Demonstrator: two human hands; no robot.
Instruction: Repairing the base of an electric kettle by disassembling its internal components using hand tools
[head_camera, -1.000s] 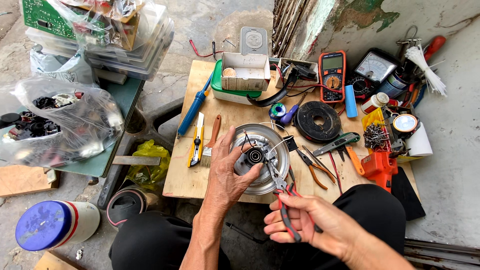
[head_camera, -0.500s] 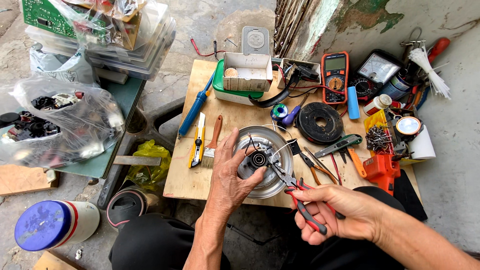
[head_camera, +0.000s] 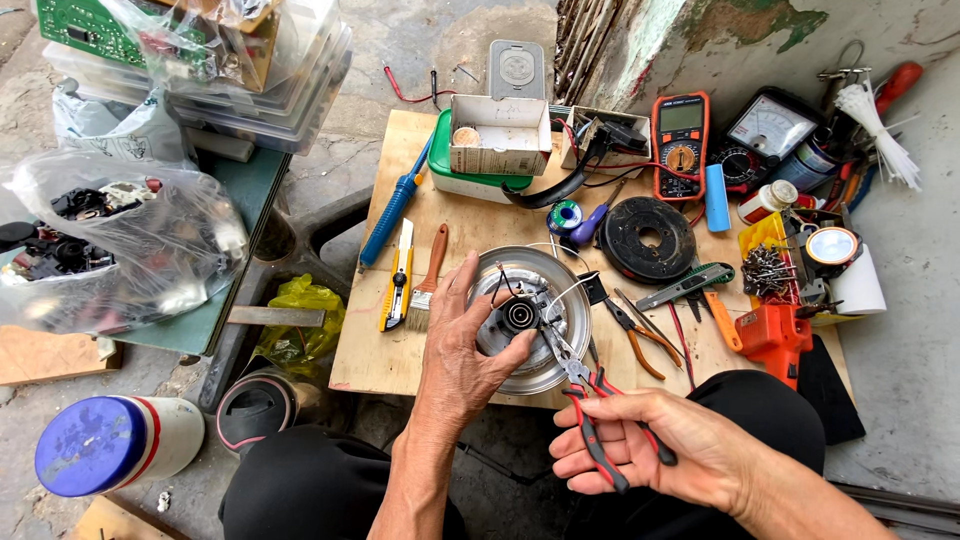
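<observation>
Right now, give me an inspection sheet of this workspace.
Surface: plywood board on the ground, crowded.
Job's things: round metal motor; red-handled pliers at its wires.
Clutter: utility knife, brush, orange meter, black disc, cardboard box.
Grippers: left hand steadies the motor; right hand grips the pliers.
Cables: red wire on the concrete.
Surroundings: plastic bag of parts, blue-lidded jar.

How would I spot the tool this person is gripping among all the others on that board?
Start at the wooden board and find the round silver motor housing near its front edge. The right hand holds red-and-black pliers, tips reaching into that housing. The orange-handled pliers alongside lie untouched on the board.
</observation>
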